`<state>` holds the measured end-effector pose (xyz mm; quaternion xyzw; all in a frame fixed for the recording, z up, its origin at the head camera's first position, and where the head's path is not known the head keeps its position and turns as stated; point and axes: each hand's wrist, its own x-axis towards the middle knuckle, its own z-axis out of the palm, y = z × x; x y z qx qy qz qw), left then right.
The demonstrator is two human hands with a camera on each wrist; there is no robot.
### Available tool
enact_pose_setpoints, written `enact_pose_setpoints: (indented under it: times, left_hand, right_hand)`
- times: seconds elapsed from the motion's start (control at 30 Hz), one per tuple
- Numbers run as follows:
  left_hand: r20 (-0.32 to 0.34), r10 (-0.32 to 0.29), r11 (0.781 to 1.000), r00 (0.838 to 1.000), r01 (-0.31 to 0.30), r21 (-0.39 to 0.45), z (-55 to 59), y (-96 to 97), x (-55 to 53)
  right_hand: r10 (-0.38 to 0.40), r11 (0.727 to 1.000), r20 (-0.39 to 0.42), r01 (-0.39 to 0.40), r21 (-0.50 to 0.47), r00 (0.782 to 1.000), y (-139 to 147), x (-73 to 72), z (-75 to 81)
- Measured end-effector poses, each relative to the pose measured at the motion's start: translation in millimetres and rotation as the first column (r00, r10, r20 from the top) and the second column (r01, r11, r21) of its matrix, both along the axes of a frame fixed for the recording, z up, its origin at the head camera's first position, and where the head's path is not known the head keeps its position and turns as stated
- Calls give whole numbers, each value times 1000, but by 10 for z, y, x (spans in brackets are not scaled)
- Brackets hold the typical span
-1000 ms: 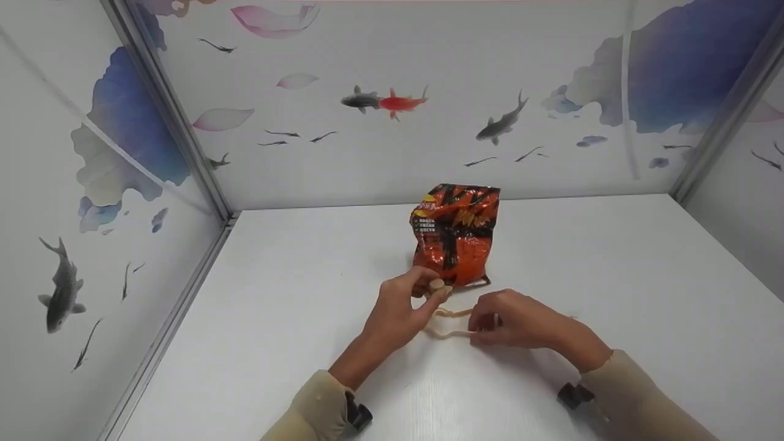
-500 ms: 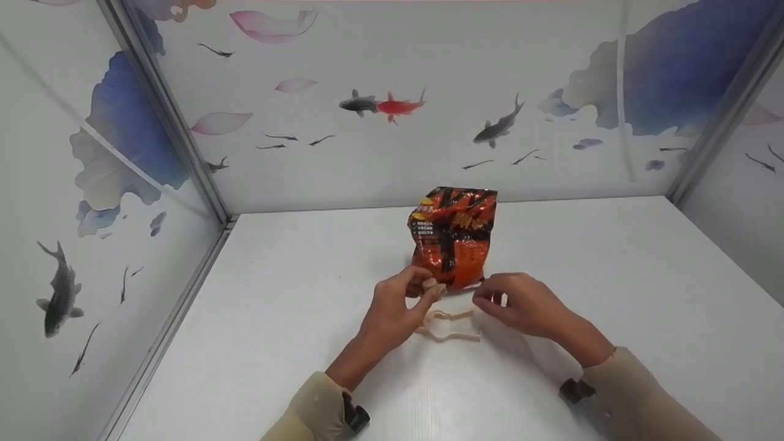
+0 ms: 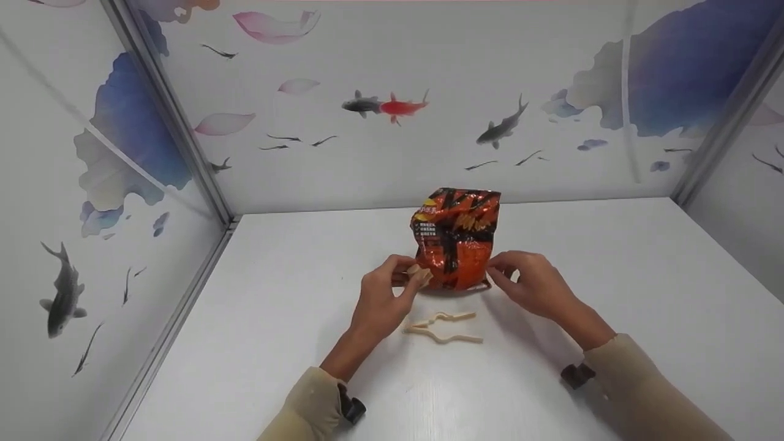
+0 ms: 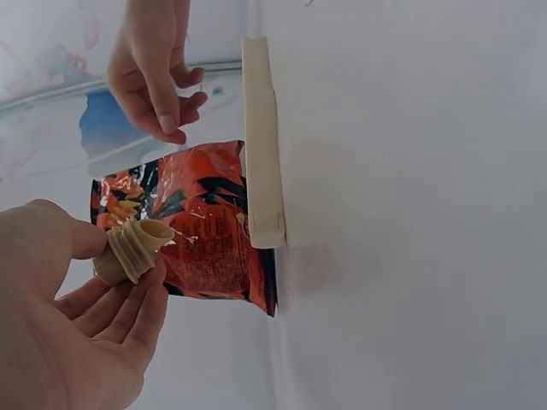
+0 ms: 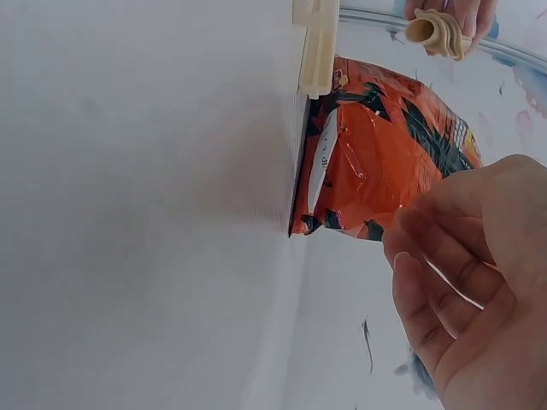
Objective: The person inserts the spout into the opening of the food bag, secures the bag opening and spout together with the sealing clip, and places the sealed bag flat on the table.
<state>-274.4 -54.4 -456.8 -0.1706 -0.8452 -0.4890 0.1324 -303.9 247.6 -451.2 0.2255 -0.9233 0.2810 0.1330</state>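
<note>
My left hand pinches a small beige threaded spout between thumb and fingers, beside the lower left of an orange-and-black snack bag. Its hollow, slanted mouth shows in the left wrist view. At the bag's right side is my right hand, with loosely curved fingers and nothing in them. The left wrist view shows a gap between that hand and the bag. On the table in front of the bag lies a beige bag clip, its two arms spread apart with their free ends to the right.
The snack bag stands upright on the white table, near the back wall. Printed panels with fish and petals enclose the table at the back and sides. Metal frame posts run up the corners.
My right hand has let go of the bag clip and moved up and back to the bag's right side. The left hand, still holding the spout, has shifted slightly left and back.
</note>
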Motion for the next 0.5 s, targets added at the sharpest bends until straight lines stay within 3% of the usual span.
enact_pose_setpoints:
  times: [0.27, 0.5]
  left_hand:
    - [-5, 71, 997, 997, -71, 21, -25, -72, -156]
    - [-19, 136, 989, 990, -135, 56, 55, -72, -293]
  right_hand:
    - [-53, 999, -35, 52, -7, 998, 97, -125, 139]
    - [-90, 996, -22, 89, -31, 996, 172, -221, 232]
